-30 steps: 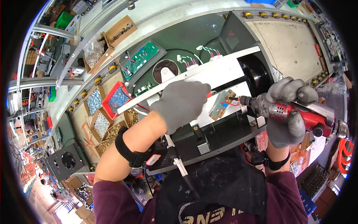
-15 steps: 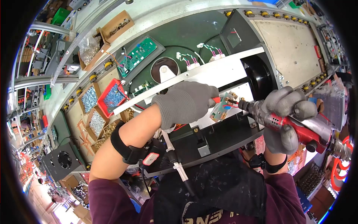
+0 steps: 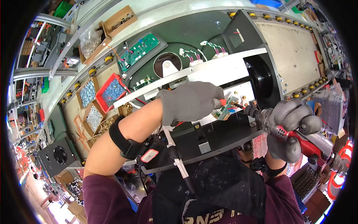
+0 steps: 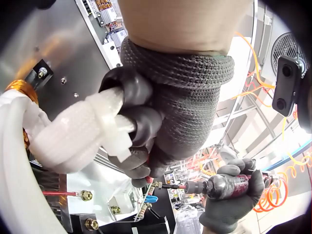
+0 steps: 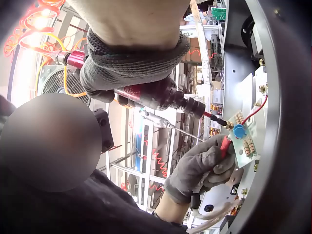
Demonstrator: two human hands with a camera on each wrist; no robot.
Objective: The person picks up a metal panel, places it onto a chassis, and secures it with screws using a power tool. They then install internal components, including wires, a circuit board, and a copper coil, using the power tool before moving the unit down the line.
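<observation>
Gloved in grey, my left hand (image 3: 192,102) pinches a red-sleeved cable end (image 5: 225,146) against a small circuit board (image 5: 241,159). That board carries striped resistors and a blue disc part (image 5: 239,131), and it stands tilted over a white metal plate (image 3: 244,89). My right hand (image 3: 292,121), gloved too, grips a red power screwdriver (image 3: 308,145) around its body. The driver's bit (image 5: 216,118) points level at a brass fastener (image 5: 229,125) on the board, its tip right at it. A white wrapped cable bundle (image 4: 73,131) lies by my left fingers.
A dark metal housing (image 3: 175,143) surrounds the work, with a black round part (image 3: 259,76) at its right. Beyond lies a green circuit board (image 3: 143,48). A red bin (image 3: 102,100) and cardboard boxes of fasteners (image 3: 88,93) stand left. An orange coiled hose (image 3: 332,186) hangs right.
My left hand has shifted slightly right, and the small board has turned from lying flatter to a steeper tilt. The screwdriver has moved a little rightward and down, its bit staying at the board.
</observation>
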